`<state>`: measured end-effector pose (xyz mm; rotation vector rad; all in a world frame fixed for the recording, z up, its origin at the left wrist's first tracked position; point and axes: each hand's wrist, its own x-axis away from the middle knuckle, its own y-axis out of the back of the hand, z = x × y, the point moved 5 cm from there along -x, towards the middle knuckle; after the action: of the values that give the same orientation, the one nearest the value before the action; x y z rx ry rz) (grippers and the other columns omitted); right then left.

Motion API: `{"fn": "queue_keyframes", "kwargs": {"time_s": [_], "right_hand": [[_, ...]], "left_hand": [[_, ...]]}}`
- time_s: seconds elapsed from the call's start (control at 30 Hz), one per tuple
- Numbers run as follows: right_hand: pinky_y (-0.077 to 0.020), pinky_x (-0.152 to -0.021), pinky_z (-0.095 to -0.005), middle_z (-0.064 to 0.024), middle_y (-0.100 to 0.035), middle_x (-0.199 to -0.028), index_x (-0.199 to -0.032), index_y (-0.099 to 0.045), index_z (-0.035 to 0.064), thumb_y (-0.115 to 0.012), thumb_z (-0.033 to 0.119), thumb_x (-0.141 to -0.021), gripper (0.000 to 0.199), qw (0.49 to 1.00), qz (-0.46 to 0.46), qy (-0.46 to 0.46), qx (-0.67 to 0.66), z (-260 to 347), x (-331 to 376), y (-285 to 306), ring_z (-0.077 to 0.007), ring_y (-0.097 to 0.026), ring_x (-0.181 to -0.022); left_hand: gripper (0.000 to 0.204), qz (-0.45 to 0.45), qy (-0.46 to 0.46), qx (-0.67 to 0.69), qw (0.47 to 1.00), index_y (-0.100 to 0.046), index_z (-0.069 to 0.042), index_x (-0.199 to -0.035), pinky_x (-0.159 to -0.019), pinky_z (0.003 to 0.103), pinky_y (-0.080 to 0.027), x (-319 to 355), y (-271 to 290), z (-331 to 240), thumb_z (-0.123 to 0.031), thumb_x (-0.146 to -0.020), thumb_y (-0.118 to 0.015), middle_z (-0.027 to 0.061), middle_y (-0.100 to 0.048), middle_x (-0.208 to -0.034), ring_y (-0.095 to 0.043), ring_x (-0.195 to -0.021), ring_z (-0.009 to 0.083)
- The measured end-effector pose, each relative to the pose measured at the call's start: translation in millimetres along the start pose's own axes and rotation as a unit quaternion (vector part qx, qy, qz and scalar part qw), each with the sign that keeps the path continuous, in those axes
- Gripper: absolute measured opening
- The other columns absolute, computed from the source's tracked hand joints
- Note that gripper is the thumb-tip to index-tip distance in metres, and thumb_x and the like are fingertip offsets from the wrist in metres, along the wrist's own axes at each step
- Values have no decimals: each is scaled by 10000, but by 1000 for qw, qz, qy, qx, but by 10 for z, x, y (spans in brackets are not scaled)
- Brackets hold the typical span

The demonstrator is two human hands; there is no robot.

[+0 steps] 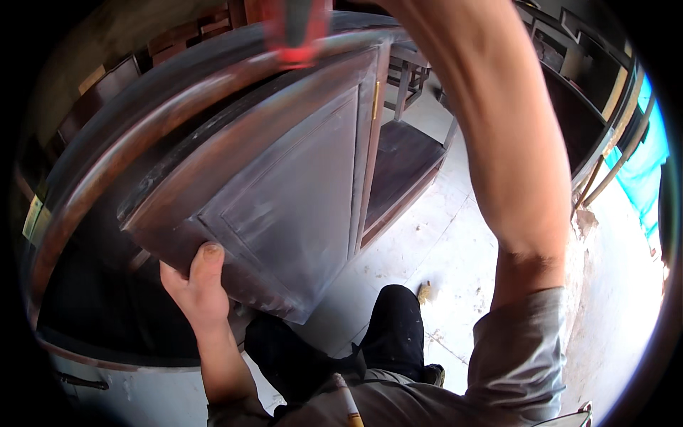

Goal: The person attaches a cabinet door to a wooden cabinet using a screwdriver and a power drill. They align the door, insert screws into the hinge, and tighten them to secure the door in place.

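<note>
My left hand (199,288) grips the free edge of a dark wooden cabinet door (292,188), its thumb on the face and its fingers mostly hidden behind. The door stands swung out from the dark cabinet (92,206), with a brass hinge (376,99) on its far right side. My right forearm reaches up past the top of the picture, so the right hand is out of sight. A red and black tool (293,39), smeared by motion, hangs over the cabinet's top edge; its kind and what holds it cannot be made out.
A low dark wooden shelf unit (407,167) stands behind the door on the pale tiled floor (455,285). More dark furniture (583,107) is at the far right, near a blue sheet (640,178). A lit cigarette (348,402) shows at the lower edge.
</note>
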<state>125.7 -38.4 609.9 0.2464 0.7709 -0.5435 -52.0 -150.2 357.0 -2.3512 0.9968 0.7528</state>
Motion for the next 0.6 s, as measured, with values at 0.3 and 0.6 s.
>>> {"fn": "queue_keyframes", "kwargs": {"time_s": [0.3,0.6], "right_hand": [[-507,-573,-389,-203,-611,-632,-729,-624,-55,-564,418,-928,517,804,-358,-94,466,-1733,1583,2025,-325,-648,-578],[-518,-760,-382,-234,-686,-911,-1087,-637,-38,-712,366,-833,483,843,-356,-126,383,-2701,2124,1715,-350,-682,-846]], "left_hand": [[725,-23,62,10,998,-353,78,-1391,-1031,368,-390,-375,314,451,-201,-818,-700,158,-537,-1271,-510,-1168,240],[664,-84,81,1,993,-403,96,-1328,-1087,413,-332,-585,537,712,-220,-828,-705,126,-596,-1185,-551,-1111,233]]}}
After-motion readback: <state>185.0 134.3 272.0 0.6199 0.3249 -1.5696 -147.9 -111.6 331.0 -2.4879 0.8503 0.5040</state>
